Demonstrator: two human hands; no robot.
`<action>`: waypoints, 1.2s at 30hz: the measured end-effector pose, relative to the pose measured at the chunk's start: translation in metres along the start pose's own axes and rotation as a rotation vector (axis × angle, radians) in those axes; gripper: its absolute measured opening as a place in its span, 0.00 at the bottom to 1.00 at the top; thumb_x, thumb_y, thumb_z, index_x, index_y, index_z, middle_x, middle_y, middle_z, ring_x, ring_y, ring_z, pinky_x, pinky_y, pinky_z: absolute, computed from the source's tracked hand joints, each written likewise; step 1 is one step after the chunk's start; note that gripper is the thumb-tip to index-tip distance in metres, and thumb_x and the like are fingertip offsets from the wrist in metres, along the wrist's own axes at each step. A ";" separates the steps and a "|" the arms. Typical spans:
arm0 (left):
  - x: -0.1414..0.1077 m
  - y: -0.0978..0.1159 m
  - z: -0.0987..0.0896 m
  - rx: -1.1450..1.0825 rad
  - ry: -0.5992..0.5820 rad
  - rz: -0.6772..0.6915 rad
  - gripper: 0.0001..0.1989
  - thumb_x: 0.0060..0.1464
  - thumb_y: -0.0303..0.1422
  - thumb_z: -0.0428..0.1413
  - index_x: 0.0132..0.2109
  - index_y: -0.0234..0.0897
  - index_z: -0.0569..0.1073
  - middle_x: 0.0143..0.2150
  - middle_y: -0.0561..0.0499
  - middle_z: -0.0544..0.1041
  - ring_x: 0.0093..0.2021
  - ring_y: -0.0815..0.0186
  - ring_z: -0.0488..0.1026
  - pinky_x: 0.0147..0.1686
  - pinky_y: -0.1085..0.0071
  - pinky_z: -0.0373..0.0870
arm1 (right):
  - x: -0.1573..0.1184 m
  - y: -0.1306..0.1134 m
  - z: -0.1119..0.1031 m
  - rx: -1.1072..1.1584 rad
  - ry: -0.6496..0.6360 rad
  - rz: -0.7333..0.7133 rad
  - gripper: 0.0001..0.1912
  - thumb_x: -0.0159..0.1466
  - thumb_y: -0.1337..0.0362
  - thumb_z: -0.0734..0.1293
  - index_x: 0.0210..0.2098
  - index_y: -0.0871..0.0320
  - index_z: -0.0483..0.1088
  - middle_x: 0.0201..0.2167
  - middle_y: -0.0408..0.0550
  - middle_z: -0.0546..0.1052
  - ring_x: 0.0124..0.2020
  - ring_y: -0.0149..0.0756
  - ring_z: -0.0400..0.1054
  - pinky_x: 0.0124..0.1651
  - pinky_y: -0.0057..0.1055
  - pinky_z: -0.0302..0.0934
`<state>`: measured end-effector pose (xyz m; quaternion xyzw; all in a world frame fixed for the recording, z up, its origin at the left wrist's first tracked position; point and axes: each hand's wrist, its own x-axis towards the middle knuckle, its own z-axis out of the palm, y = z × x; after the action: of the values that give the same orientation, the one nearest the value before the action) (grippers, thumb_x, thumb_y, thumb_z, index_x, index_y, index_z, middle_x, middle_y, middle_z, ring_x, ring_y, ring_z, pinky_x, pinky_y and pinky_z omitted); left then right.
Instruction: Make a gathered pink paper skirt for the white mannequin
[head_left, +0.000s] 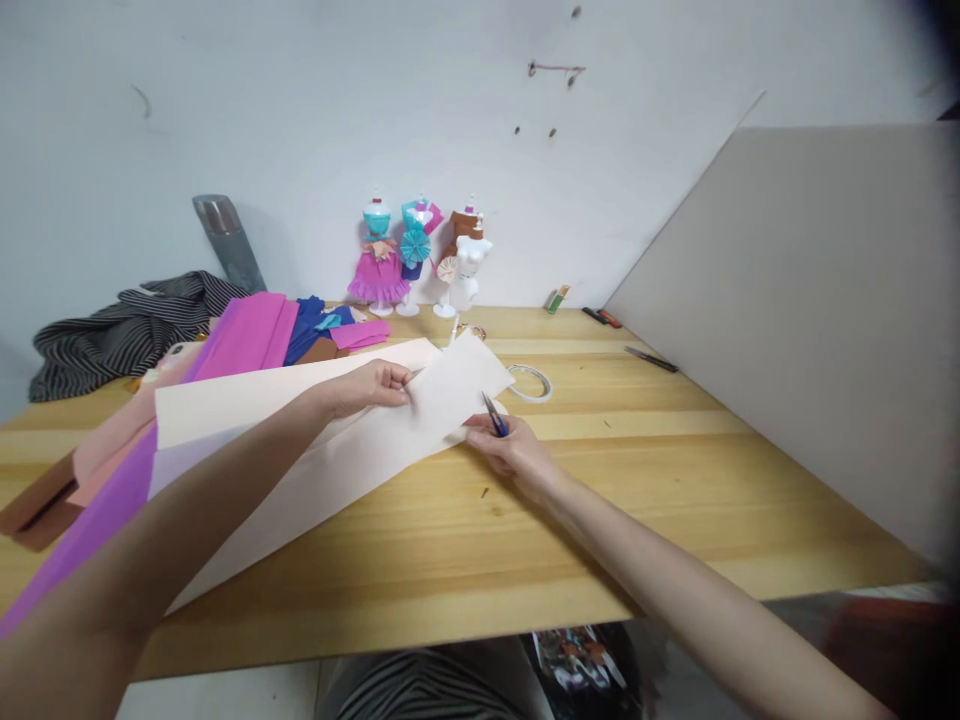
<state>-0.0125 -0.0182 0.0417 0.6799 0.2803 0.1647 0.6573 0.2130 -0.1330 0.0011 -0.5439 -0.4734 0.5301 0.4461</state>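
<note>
My left hand [379,385] pinches a long sheet of pale cream paper [390,437] near its far end, which is lifted off the table. A pair of scissors [495,415] with blue handles is in my right hand [514,450], close to the right edge of that sheet. The blades point up and away, and whether they touch the paper I cannot tell. Under and left of the sheet lie more pale paper and a purple sheet [97,540]. Just beyond the scissors is a roll of white tape [531,384].
Several small dress forms [377,255] in paper clothes stand against the wall. Folded coloured paper [255,335], striped cloth [135,325] and a grey flask [229,240] fill the left. A dark, slim tool [651,359] and a green bottle [557,299] lie right. A bag [585,665] is below the table edge.
</note>
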 end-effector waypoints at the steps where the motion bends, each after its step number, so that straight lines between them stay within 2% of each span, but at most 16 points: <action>1: -0.001 -0.001 0.000 0.006 0.000 0.009 0.15 0.40 0.37 0.65 0.33 0.30 0.73 0.30 0.48 0.78 0.29 0.68 0.74 0.32 0.74 0.68 | 0.000 0.000 0.001 0.043 0.018 0.007 0.23 0.45 0.52 0.73 0.35 0.59 0.68 0.13 0.30 0.54 0.14 0.22 0.40 0.18 0.26 0.35; 3: -0.003 -0.003 -0.001 0.029 -0.003 0.021 0.14 0.42 0.36 0.64 0.33 0.31 0.73 0.30 0.50 0.77 0.28 0.69 0.73 0.32 0.75 0.68 | -0.001 -0.001 0.005 0.053 0.052 -0.042 0.20 0.45 0.53 0.74 0.27 0.57 0.64 0.13 0.30 0.52 0.14 0.22 0.40 0.19 0.26 0.36; 6: -0.007 -0.002 -0.003 0.098 -0.020 0.026 0.10 0.43 0.33 0.62 0.34 0.31 0.74 0.29 0.52 0.76 0.28 0.71 0.71 0.31 0.76 0.65 | -0.005 -0.005 0.015 -0.060 0.072 -0.200 0.19 0.47 0.54 0.71 0.18 0.57 0.58 0.15 0.35 0.54 0.18 0.24 0.47 0.22 0.26 0.43; 9: -0.012 0.001 -0.009 0.182 -0.045 0.023 0.08 0.42 0.28 0.61 0.34 0.31 0.76 0.29 0.53 0.76 0.28 0.71 0.70 0.31 0.77 0.64 | -0.009 -0.012 0.026 -0.151 0.066 -0.274 0.16 0.49 0.55 0.68 0.17 0.58 0.60 0.16 0.38 0.58 0.20 0.25 0.49 0.25 0.27 0.46; 13: -0.016 0.000 -0.019 0.411 -0.029 0.038 0.09 0.38 0.23 0.59 0.32 0.31 0.78 0.27 0.55 0.75 0.28 0.71 0.68 0.30 0.78 0.62 | -0.011 -0.020 0.042 -0.168 0.029 -0.320 0.15 0.50 0.56 0.67 0.17 0.57 0.59 0.17 0.37 0.56 0.21 0.26 0.48 0.26 0.27 0.46; 17: -0.019 -0.008 -0.022 0.450 0.010 0.031 0.06 0.37 0.25 0.58 0.27 0.31 0.77 0.23 0.57 0.73 0.27 0.71 0.67 0.30 0.77 0.62 | -0.013 -0.021 0.066 -0.217 -0.095 -0.354 0.15 0.53 0.58 0.65 0.17 0.57 0.57 0.16 0.37 0.53 0.21 0.25 0.46 0.25 0.26 0.44; 21: -0.027 -0.017 -0.022 0.424 0.070 0.000 0.01 0.38 0.26 0.57 0.23 0.32 0.74 0.19 0.57 0.70 0.23 0.72 0.64 0.26 0.76 0.62 | -0.013 -0.011 0.090 -0.300 -0.235 -0.427 0.14 0.56 0.60 0.63 0.18 0.58 0.57 0.18 0.38 0.55 0.22 0.26 0.49 0.26 0.25 0.46; 24: -0.038 -0.023 -0.021 0.368 0.165 -0.023 0.06 0.41 0.30 0.57 0.30 0.33 0.76 0.26 0.54 0.74 0.26 0.69 0.68 0.27 0.75 0.64 | -0.015 -0.001 0.102 -0.456 -0.318 -0.487 0.12 0.57 0.65 0.62 0.19 0.58 0.58 0.18 0.38 0.58 0.22 0.26 0.52 0.26 0.25 0.47; 26: -0.047 -0.027 -0.020 0.240 0.308 -0.066 0.13 0.43 0.35 0.59 0.37 0.34 0.75 0.33 0.51 0.75 0.30 0.68 0.70 0.29 0.74 0.66 | -0.017 0.003 0.107 -0.583 -0.345 -0.510 0.08 0.57 0.68 0.62 0.21 0.58 0.62 0.18 0.39 0.63 0.22 0.27 0.55 0.26 0.25 0.48; 28: -0.056 -0.029 -0.021 0.111 0.444 -0.117 0.19 0.44 0.42 0.60 0.40 0.32 0.74 0.36 0.49 0.75 0.31 0.68 0.70 0.29 0.73 0.66 | -0.019 0.004 0.110 -0.690 -0.356 -0.520 0.04 0.56 0.70 0.62 0.26 0.58 0.67 0.22 0.41 0.70 0.24 0.29 0.61 0.27 0.25 0.52; 30: -0.064 -0.029 -0.024 0.059 0.511 -0.151 0.25 0.45 0.50 0.59 0.40 0.31 0.73 0.36 0.47 0.74 0.30 0.68 0.70 0.29 0.72 0.66 | -0.023 0.003 0.112 -0.770 -0.361 -0.523 0.10 0.55 0.71 0.62 0.35 0.58 0.71 0.30 0.46 0.76 0.30 0.33 0.67 0.32 0.26 0.57; 33: -0.075 -0.025 -0.028 -0.040 0.500 -0.269 0.34 0.43 0.60 0.54 0.40 0.30 0.72 0.32 0.47 0.74 0.28 0.65 0.71 0.27 0.70 0.66 | -0.029 0.002 0.111 -0.854 -0.403 -0.540 0.22 0.55 0.70 0.63 0.50 0.60 0.69 0.41 0.54 0.78 0.38 0.40 0.71 0.39 0.31 0.61; 36: -0.083 -0.018 -0.028 -0.125 0.426 -0.430 0.37 0.42 0.62 0.53 0.44 0.32 0.71 0.30 0.47 0.75 0.27 0.63 0.72 0.25 0.70 0.66 | -0.037 0.001 0.102 -0.893 -0.491 -0.572 0.27 0.54 0.70 0.63 0.54 0.62 0.67 0.41 0.56 0.78 0.38 0.41 0.71 0.39 0.33 0.62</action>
<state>-0.0976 -0.0455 0.0384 0.5136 0.5385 0.1777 0.6440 0.1111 -0.1713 0.0015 -0.3911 -0.8685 0.2483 0.1763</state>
